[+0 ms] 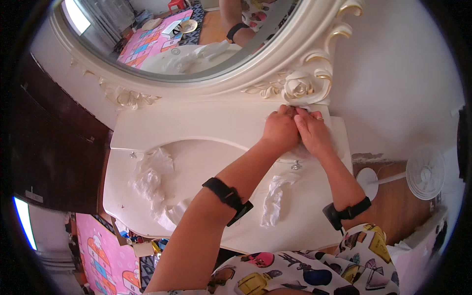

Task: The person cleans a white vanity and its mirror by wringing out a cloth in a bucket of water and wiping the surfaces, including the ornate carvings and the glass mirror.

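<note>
My left hand [282, 127] and my right hand [311, 129] are close together at the back right of a cream dressing table [206, 118], just below a carved rose [298, 86] on the mirror frame. A bit of white material, perhaps tissue, shows at the fingertips; which hand holds it is hidden. One crumpled white tissue [273, 201] lies on the tabletop below the hands. To the left, a larger heap of crumpled white tissue [149, 177] spreads over the curved middle section.
An oval mirror [191, 40] with a carved frame stands behind the tabletop. Small drawer knobs [296, 165] are at its right and left. A white fan [425, 173] stands on the floor at right. At lower left are a pink play mat [97, 250] and an open cardboard box [143, 249].
</note>
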Demonstrator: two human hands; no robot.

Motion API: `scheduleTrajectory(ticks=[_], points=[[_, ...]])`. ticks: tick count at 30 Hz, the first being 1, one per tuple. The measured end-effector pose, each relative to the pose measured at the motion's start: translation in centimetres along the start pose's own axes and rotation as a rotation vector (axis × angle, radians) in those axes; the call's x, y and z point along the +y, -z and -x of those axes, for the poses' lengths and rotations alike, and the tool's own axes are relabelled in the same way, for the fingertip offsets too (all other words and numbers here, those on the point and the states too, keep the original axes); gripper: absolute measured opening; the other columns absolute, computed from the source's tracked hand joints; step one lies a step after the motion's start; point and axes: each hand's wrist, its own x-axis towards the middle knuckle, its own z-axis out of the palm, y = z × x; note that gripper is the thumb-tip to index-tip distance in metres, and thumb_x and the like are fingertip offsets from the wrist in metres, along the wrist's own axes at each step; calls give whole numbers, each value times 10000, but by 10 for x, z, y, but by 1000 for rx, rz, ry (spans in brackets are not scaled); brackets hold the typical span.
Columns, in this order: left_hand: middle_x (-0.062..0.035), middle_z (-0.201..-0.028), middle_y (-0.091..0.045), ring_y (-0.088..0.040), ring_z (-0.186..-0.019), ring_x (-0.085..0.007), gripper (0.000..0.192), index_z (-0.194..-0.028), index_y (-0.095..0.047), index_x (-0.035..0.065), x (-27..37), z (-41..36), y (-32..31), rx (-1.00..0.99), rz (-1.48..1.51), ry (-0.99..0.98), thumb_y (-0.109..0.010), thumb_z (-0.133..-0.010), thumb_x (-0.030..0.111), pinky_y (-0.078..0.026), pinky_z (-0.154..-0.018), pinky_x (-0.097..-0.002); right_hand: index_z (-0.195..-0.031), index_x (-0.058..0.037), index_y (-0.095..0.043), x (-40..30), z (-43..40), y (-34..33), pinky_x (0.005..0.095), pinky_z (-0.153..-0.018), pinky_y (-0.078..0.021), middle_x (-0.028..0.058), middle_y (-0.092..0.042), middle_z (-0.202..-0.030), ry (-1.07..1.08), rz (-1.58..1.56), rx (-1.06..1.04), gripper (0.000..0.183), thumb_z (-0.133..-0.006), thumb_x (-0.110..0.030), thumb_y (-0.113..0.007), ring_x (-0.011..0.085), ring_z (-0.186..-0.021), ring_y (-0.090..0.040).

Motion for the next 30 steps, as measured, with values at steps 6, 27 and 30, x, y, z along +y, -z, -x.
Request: scheduleTrajectory(ticks=[6, 27, 30], points=[[-67, -964, -592, -547, -864, -269, 299, -971, -580, 93, -58, 38, 29, 83, -50, 103, -562, -691, 198, -495, -691, -347, -1041, -16, -535, -51, -24, -50, 434, -844, -385, 186, -579, -1005, 226, -78, -19, 348, -871, -288, -400, 370, -930, -504], [-116, -863, -598, -556, -860, -292, 200, -890, -555, 43, 10, 42, 18, -40, 172, 93, -514, -701, 93, -487, -681, -387, -1063, -19, -510, -18, 39, -6, 406, -862, -365, 149, -558, -1079, 248, 14, 89, 364, -701, 0, -538, 337, -932, -512], [-77, -898, -599, -542, -866, -255, 278, -937, -568, 33, 21, 35, 8, -2, 82, -5, -557, -672, 116, -498, -678, -341, -1123, -14, -493, 0, 43, 2, 389, -887, -354, 141, -525, -1144, 261, 118, 75, 463, -670, -20, -589, 330, -970, -488]])
